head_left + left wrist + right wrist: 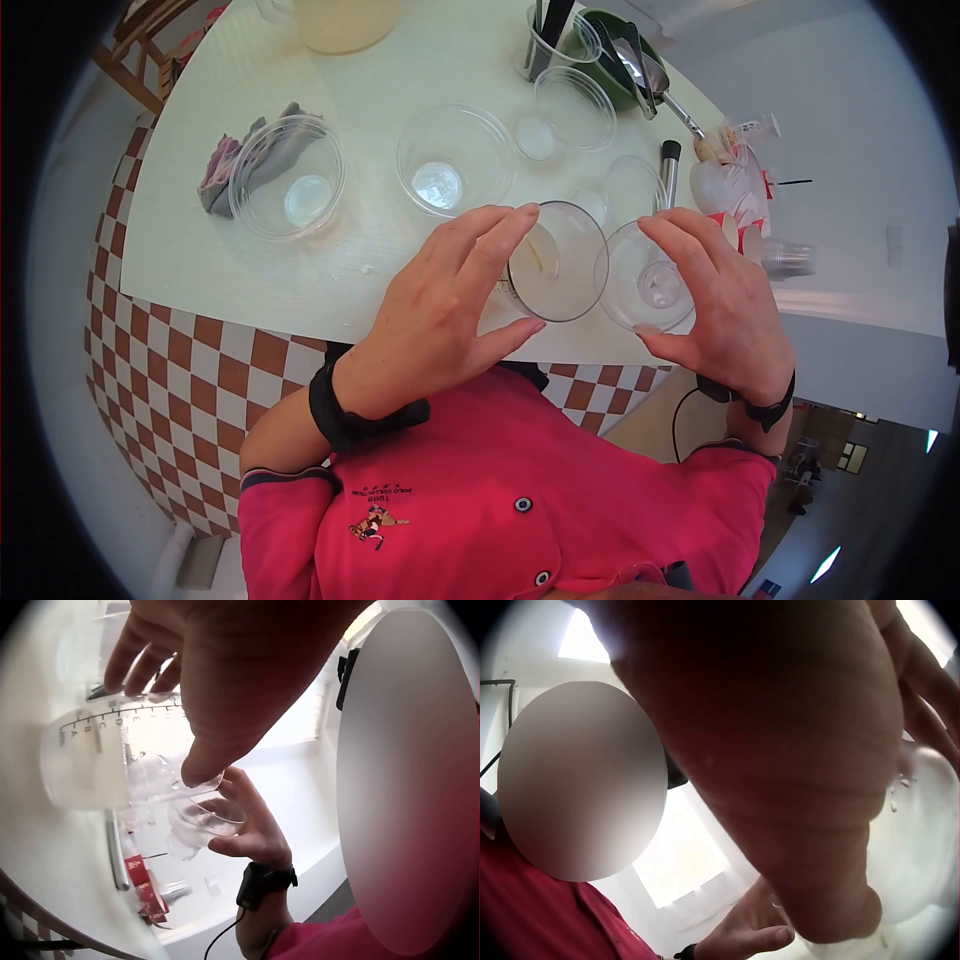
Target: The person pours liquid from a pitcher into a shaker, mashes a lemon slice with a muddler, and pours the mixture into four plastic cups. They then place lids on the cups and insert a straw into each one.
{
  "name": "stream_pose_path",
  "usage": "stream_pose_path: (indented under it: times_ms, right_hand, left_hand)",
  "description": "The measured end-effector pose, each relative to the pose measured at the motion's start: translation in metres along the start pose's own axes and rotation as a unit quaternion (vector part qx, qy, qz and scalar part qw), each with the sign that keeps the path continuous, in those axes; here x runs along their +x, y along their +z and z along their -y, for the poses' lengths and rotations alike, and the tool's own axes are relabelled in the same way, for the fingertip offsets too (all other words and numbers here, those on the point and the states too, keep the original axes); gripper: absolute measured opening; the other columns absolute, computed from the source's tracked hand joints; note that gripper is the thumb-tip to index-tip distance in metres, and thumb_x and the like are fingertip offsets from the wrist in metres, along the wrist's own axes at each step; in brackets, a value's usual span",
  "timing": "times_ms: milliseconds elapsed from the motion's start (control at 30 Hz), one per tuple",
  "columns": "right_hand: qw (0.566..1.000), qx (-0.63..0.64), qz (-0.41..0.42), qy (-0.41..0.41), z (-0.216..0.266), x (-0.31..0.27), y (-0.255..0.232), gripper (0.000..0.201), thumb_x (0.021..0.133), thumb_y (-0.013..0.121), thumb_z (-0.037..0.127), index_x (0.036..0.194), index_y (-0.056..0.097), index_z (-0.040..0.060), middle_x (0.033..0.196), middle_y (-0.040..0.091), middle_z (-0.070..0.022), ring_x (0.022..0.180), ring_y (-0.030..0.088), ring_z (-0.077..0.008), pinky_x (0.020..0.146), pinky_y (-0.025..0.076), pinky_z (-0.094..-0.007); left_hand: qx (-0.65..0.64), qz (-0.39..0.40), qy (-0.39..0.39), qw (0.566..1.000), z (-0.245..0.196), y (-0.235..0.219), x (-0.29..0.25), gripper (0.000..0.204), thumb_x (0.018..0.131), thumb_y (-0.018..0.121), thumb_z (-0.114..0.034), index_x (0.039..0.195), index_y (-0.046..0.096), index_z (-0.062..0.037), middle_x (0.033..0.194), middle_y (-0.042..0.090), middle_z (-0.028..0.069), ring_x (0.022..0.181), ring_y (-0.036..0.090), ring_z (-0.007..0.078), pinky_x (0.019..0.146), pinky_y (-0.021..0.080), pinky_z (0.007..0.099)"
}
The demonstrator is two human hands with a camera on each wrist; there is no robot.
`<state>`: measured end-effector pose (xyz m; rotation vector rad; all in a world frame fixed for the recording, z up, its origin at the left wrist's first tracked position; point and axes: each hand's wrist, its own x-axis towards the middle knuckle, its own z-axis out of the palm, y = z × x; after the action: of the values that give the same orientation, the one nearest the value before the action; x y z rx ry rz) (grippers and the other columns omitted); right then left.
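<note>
My left hand [435, 290] curves around a clear measuring cup [575, 250], with the thumb and forefinger at its dark rim. Letter markings run along the cup's side, and pale cloudy liquid [82, 769] fills its lower part in the left wrist view. A thin yellowish streak shows inside the cup in the head view. Just to the right, my right hand [725, 310] grips a clear plastic cup [625, 305] between thumb and fingers. In the left wrist view this plastic cup [217, 817] is tilted, and water drops cling to it in the right wrist view.
Two clear bowls [455, 108] [337, 190] stand to the left, one over a grey cloth [215, 190]. A pitcher [345, 25] of yellowish liquid is at the back. Utensils rest in a green bowl [620, 85]; a black-ended rod [670, 165] and stacked cups [790, 258] lie right.
</note>
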<state>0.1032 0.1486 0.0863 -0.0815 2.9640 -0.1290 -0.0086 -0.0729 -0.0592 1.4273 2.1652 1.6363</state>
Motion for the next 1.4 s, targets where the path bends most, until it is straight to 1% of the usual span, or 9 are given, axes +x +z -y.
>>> stream_pose_path:
  times_ms: [167,267,367,500,767,867,1067,1267,1400]
  right_hand:
    - [0.997,-0.007,-0.023,-0.067,0.001,0.009,-0.008,0.082,0.063,0.086,0.015,0.137,0.053,0.011,0.133,0.054,-0.0149,0.112,0.061,-0.0355,0.088,0.053,-0.041]
    - [0.994,0.025,-0.016,-0.108,0.003,0.019,-0.011,0.082,0.064,0.086,0.015,0.138,0.053,0.0116,0.133,0.054,-0.0145,0.113,0.06,-0.0354,0.089,0.053,-0.0403]
    - [0.989,0.089,-0.006,-0.117,0.004,0.032,-0.009,0.084,0.059,0.088,0.014,0.137,0.056,0.0097,0.135,0.057,-0.0149,0.117,0.061,-0.0354,0.091,0.055,-0.0427]
    - [0.99,0.058,0.039,-0.12,0.016,0.045,-0.015,0.082,0.062,0.087,0.015,0.137,0.056,0.0099,0.136,0.057,-0.0149,0.116,0.062,-0.0354,0.091,0.055,-0.0418]
    - [0.986,-0.033,0.093,-0.131,0.038,0.059,-0.017,0.081,0.063,0.087,0.016,0.138,0.057,0.0164,0.142,0.054,-0.0158,0.116,0.062,-0.0349,0.09,0.055,-0.0414]
    - [0.987,-0.039,0.114,-0.107,0.046,0.061,-0.022,0.084,0.062,0.088,0.016,0.14,0.057,0.0183,0.14,0.055,-0.0153,0.116,0.062,-0.0337,0.087,0.056,-0.0411]
    - [0.976,-0.091,0.152,-0.129,0.06,0.073,-0.031,0.076,0.062,0.088,0.017,0.132,0.059,0.0133,0.135,0.058,-0.0114,0.108,0.064,-0.0306,0.079,0.057,-0.0393]
    - [0.981,-0.029,0.101,-0.163,0.054,0.079,-0.026,0.062,0.063,0.089,0.025,0.118,0.063,0.0114,0.127,0.062,-0.0108,0.101,0.066,-0.0305,0.077,0.056,-0.0392]
    - [0.976,0.03,0.064,-0.206,0.043,0.083,-0.014,0.057,0.069,0.085,0.028,0.118,0.061,0.01,0.118,0.062,-0.0091,0.096,0.066,-0.0296,0.07,0.055,-0.0389]
  left_hand:
    - [-0.001,-0.001,0.001,1.0,0.002,0.0,-0.001,0.087,0.073,0.085,-0.016,0.148,0.042,-0.0049,0.134,0.052,0.016,0.117,0.056,0.034,0.097,0.05,0.0393]
    - [-0.002,-0.003,-0.003,1.0,0.002,0.0,-0.001,0.088,0.073,0.085,-0.017,0.148,0.041,-0.0038,0.133,0.052,0.0169,0.117,0.056,0.0341,0.097,0.05,0.0393]
    - [-0.003,-0.008,-0.002,1.0,0.001,0.0,-0.001,0.088,0.074,0.085,-0.017,0.149,0.04,-0.0025,0.133,0.052,0.0177,0.117,0.056,0.0343,0.098,0.049,0.0395]
    - [-0.003,-0.015,-0.016,1.0,0.001,0.001,-0.003,0.095,0.067,0.089,-0.015,0.149,0.042,-0.0027,0.137,0.053,0.019,0.123,0.055,0.0368,0.1,0.05,0.0411]
    - [-0.012,-0.02,-0.025,0.999,0.002,0.0,-0.005,0.091,0.068,0.089,-0.015,0.146,0.044,-0.0006,0.137,0.052,0.0188,0.122,0.055,0.0362,0.099,0.051,0.0407]
    - [-0.012,-0.026,-0.021,0.999,0.003,0.001,-0.006,0.09,0.069,0.089,-0.015,0.145,0.045,0.0003,0.137,0.052,0.0186,0.122,0.055,0.0358,0.1,0.05,0.0405]
    - [-0.012,-0.03,-0.003,0.999,0.006,0.005,-0.007,0.085,0.073,0.086,-0.018,0.144,0.044,0.0044,0.134,0.053,0.0194,0.121,0.055,0.0356,0.102,0.048,0.0402]
    - [-0.035,-0.033,-0.019,0.999,0.01,0.007,-0.013,0.088,0.075,0.084,-0.023,0.145,0.041,0.0057,0.137,0.053,0.0218,0.125,0.053,0.0367,0.106,0.045,0.0418]
    - [-0.064,-0.026,-0.022,0.997,0.014,0.01,-0.012,0.09,0.073,0.086,-0.025,0.145,0.041,0.0054,0.136,0.054,0.0218,0.126,0.054,0.0365,0.106,0.044,0.0429]
